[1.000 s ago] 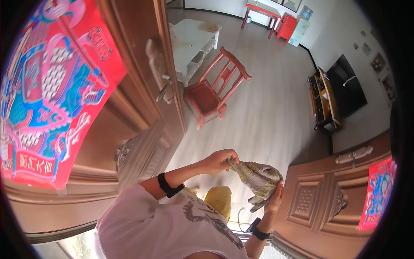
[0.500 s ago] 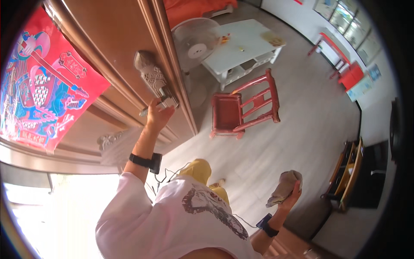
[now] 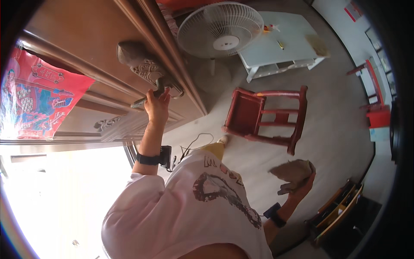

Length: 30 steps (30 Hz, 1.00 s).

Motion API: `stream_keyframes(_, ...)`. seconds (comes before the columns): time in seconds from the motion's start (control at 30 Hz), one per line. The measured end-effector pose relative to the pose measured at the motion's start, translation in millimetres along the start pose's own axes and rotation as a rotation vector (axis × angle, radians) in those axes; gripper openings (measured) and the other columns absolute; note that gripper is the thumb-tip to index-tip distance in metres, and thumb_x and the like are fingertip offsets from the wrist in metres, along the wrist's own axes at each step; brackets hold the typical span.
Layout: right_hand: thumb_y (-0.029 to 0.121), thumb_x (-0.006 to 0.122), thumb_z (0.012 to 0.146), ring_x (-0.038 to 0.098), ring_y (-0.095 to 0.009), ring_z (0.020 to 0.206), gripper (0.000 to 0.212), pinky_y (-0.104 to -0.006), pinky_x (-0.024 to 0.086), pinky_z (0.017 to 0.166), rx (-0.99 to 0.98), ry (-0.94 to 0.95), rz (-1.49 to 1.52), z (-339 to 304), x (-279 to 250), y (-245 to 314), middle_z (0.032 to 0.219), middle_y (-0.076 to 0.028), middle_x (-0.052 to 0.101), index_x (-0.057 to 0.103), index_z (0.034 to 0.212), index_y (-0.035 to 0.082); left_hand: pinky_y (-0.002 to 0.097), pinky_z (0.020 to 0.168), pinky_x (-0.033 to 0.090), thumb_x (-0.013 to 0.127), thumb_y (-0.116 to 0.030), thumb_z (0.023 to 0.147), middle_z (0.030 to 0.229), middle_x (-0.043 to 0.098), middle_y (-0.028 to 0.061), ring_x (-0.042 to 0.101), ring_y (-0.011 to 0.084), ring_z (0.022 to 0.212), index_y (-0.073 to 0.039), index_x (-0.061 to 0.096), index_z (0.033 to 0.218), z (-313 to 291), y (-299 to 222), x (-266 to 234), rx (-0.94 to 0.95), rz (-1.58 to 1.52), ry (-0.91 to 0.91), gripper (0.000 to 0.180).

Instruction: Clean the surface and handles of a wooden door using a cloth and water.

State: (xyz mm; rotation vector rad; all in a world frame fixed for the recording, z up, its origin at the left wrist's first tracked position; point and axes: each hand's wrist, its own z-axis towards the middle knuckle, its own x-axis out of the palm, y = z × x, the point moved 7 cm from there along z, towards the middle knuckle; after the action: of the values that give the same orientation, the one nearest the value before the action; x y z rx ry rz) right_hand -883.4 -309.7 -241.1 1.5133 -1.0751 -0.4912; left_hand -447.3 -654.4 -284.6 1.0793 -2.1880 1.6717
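My left hand (image 3: pixel 157 108) is at the lever handle (image 3: pixel 139 102) of a brown panelled door (image 3: pixel 82 34), fingers curled about the lever below its ornate metal plate (image 3: pixel 148 71). My right hand (image 3: pixel 303 187) is held out to the lower right, closed on a crumpled grey-brown cloth (image 3: pixel 293 170). Part of the cloth hangs loose from the fingers. A red poster with a colourful figure (image 3: pixel 43 95) is stuck on the door, left of the handle.
Beyond the door's edge stand a white fan (image 3: pixel 226 42) and a pale low table (image 3: pixel 284 26). A red wooden chair (image 3: pixel 246 113) is on the grey floor ahead. Cables (image 3: pixel 202 136) lie near my feet. Bright light fills the opening (image 3: pixel 64 194) at lower left.
The view has shifted, so the fan, table and chair now appear farther right. My left hand stays at the handle. The cloth in my right hand has turned and hangs differently.
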Motion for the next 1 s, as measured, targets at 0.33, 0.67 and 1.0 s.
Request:
stream_keyframes(0.33,0.048,0.035,0.087,0.055,-0.023,0.088,0.059,-0.0327,0.050,0.068,-0.043,-0.107,-0.200,105.0,-25.7,3.6,0.102,-0.016,0.051,0.043,0.111,-0.005,0.0327,0.064,0.049,0.040,-0.033,0.089,0.089,0.056,0.0126,0.058,0.0281,0.076,-0.002,0.045,0.099,71.0,-10.4,0.2,-0.007,-0.113,0.099,0.033)
stream_keyframes(0.67,0.047,0.037,0.087,0.057,-0.024,0.071,0.057,-0.0320,0.053,0.044,-0.034,0.065,-0.436,165.4,-6.9,44.5,0.097,-0.016,0.053,0.047,0.110,-0.004,0.0373,0.077,0.049,0.036,-0.043,0.089,0.099,0.054,0.0222,0.056,0.0285,0.089,0.000,0.040,0.112,163.6,-38.4,-1.9,-0.043,0.201,0.032,0.049)
stream_keyframes(1.0,0.038,0.040,0.088,0.053,-0.022,0.086,0.048,-0.0307,0.048,0.072,-0.144,-0.012,-0.630,165.0,-41.1,36.7,0.101,-0.015,0.053,0.049,0.109,-0.004,0.0368,0.065,0.053,0.040,-0.047,0.086,0.099,0.052,0.0201,0.058,0.0296,0.080,-0.008,0.035,0.116,236.0,-64.8,15.7,-0.164,0.269,-0.226,0.049)
